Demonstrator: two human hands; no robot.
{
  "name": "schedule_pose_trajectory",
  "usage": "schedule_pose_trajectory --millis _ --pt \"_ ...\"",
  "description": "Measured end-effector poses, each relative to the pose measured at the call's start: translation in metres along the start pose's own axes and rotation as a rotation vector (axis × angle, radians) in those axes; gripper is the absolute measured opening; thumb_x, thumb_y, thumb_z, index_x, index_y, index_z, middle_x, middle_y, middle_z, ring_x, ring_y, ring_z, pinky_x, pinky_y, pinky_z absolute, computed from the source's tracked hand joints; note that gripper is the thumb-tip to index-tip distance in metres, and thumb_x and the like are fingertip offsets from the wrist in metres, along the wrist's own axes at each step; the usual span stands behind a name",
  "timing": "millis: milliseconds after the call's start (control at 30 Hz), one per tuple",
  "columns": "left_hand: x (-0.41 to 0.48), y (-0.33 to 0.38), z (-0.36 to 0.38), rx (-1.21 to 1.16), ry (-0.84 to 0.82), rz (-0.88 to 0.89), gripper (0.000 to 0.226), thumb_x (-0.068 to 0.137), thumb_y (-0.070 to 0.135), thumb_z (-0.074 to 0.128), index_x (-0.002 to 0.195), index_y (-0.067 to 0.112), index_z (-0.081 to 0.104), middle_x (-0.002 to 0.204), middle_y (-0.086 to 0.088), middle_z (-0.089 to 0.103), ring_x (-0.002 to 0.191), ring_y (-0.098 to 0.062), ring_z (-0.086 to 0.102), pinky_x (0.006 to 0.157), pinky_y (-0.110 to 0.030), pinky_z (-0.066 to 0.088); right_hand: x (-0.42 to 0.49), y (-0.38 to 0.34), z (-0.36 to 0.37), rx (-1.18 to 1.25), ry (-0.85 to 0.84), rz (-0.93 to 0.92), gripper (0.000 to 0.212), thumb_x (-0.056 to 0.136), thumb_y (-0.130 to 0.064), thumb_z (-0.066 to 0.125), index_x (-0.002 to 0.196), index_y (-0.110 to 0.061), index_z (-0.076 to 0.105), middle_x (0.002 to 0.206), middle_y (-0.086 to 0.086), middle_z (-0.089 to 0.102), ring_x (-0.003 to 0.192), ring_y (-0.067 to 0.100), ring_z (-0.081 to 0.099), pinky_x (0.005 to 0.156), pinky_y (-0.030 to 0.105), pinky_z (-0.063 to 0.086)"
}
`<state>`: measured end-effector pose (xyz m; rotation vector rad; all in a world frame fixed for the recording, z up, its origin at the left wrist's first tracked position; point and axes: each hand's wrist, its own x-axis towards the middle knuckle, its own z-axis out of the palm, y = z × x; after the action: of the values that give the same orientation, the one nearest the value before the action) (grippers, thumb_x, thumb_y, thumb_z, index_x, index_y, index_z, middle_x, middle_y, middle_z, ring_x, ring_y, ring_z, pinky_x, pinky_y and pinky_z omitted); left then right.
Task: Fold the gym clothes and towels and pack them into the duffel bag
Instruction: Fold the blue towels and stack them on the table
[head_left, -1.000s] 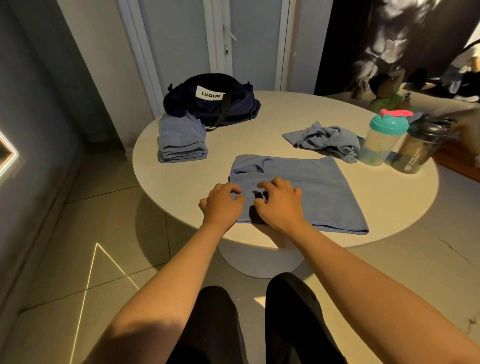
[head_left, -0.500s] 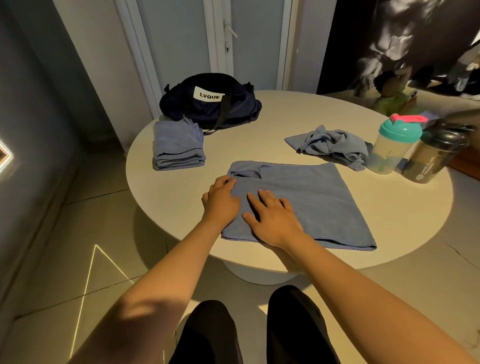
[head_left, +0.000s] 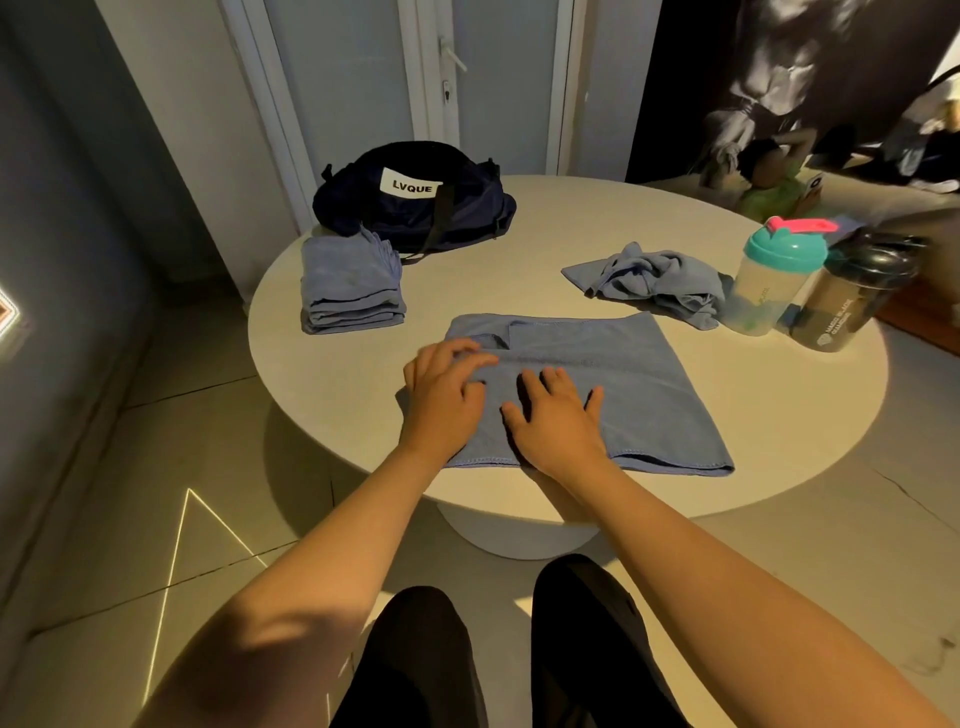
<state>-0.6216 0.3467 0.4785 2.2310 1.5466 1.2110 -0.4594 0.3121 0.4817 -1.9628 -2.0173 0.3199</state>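
We find a blue towel (head_left: 623, 374) spread flat on the near part of the round white table (head_left: 597, 228), its near hem close to the table edge and its far left corner turned over on itself. The left hand (head_left: 447, 395) rests palm down on the towel's left edge, fingers loosely extended and somewhat blurred, grasping nothing. The right hand (head_left: 558, 421) lies just beside it, flat on the cloth with fingers spread, likewise grasping nothing.

At the far left of the table we note a stack of folded towels (head_left: 350, 283) in the same blue. Directly behind it, touching or nearly so, sits the dark navy duffel bag (head_left: 415, 208) with a white label reading LVQUE; we cannot tell whether it is zipped. A crumpled blue cloth (head_left: 649, 278) lies unfolded on the right side. Just beside it stand a shaker bottle with a teal lid (head_left: 774, 280) and a dark shaker bottle (head_left: 852, 296), both upright.
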Motion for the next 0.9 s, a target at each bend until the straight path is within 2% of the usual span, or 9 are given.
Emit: schedule_pose_trajectory --millis 67,100,133,200,267,333,500,633,900 --pt "-0.015 0.012 -0.003 0.019 -0.177 0.112 0.029 0.095 0.02 0.055 0.116 0.034 0.07 0.119 0.013 0.062 0.115 -0.014 0.05 0.1 -0.03 0.032 -0.006 0.003 -0.004 0.086 0.153 -0.117 0.039 0.101 -0.025 0.05 0.138 -0.012 0.054 0.143 0.015 0.047 0.137 0.036 0.037 0.116 0.056 0.018" --pt "-0.021 0.016 -0.002 0.03 -0.283 0.105 0.027 0.097 0.027 0.055 0.119 0.034 0.068 0.12 0.013 0.063 0.115 -0.014 0.051 0.101 -0.03 0.034 -0.01 0.007 -0.005 0.098 0.228 -0.17 0.03 0.097 -0.017 0.057 0.125 -0.009 0.064 0.128 0.016 0.055 0.122 0.039 0.048 0.104 0.05 0.034" --pt "-0.025 0.014 0.0 0.064 -0.338 0.086 0.027 0.098 0.033 0.054 0.122 0.033 0.067 0.123 0.012 0.061 0.117 -0.014 0.05 0.102 -0.029 0.034 -0.015 0.014 -0.006 0.082 0.291 -0.193 0.021 0.095 -0.015 0.061 0.113 -0.007 0.069 0.115 0.015 0.058 0.108 0.039 0.053 0.089 0.044 0.042" --pt "-0.031 0.01 0.002 0.164 -0.325 0.055 0.031 0.099 0.035 0.052 0.128 0.031 0.064 0.129 0.01 0.058 0.119 -0.015 0.049 0.104 -0.029 0.028 -0.029 0.032 -0.01 -0.009 0.352 -0.156 0.015 0.094 -0.018 0.063 0.104 -0.012 0.072 0.103 0.01 0.057 0.098 0.035 0.052 0.077 0.037 0.037" --pt "-0.036 0.009 0.002 0.238 -0.232 0.038 0.031 0.101 0.029 0.05 0.128 0.028 0.064 0.13 0.007 0.059 0.119 -0.018 0.052 0.112 -0.036 0.023 -0.043 0.051 -0.015 -0.053 0.35 -0.095 0.017 0.095 -0.02 0.06 0.107 -0.018 0.072 0.102 0.006 0.057 0.101 0.032 0.05 0.079 0.037 0.03" --pt "-0.04 0.017 0.006 0.233 -0.167 0.084 0.028 0.101 0.023 0.052 0.124 0.026 0.067 0.125 0.004 0.062 0.114 -0.021 0.055 0.116 -0.041 0.024 -0.055 0.064 -0.018 0.009 0.322 -0.069 0.02 0.096 -0.022 0.058 0.11 -0.022 0.073 0.103 0.004 0.058 0.102 0.029 0.051 0.08 0.037 0.034" --pt "-0.051 0.04 0.015 0.054 -0.375 0.185 0.029 0.095 0.043 0.06 0.122 0.033 0.065 0.126 0.012 0.059 0.117 -0.012 0.048 0.109 -0.032 0.03 -0.068 0.065 -0.026 0.25 0.201 -0.068 0.028 0.09 -0.021 0.058 0.115 -0.02 0.072 0.112 0.002 0.062 0.105 0.02 0.054 0.092 0.034 0.045" --pt "-0.051 0.032 0.013 0.032 -0.327 0.151 0.019 0.099 0.034 0.058 0.113 0.029 0.071 0.118 0.011 0.065 0.109 -0.013 0.055 0.102 -0.029 0.032 -0.083 0.074 -0.024 0.169 0.235 -0.078 0.032 0.083 -0.028 0.054 0.108 -0.021 0.073 0.105 -0.002 0.061 0.101 0.017 0.051 0.084 0.029 0.041" --pt "-0.054 0.035 0.011 -0.012 -0.331 0.128 0.016 0.104 0.034 0.05 0.103 0.029 0.065 0.105 0.012 0.064 0.094 -0.013 0.056 0.087 -0.034 0.046 -0.084 0.077 -0.018 0.212 0.274 -0.071 0.021 0.097 -0.016 0.054 0.11 -0.016 0.071 0.099 -0.005 0.055 0.099 0.014 0.049 0.08 0.023 0.034"
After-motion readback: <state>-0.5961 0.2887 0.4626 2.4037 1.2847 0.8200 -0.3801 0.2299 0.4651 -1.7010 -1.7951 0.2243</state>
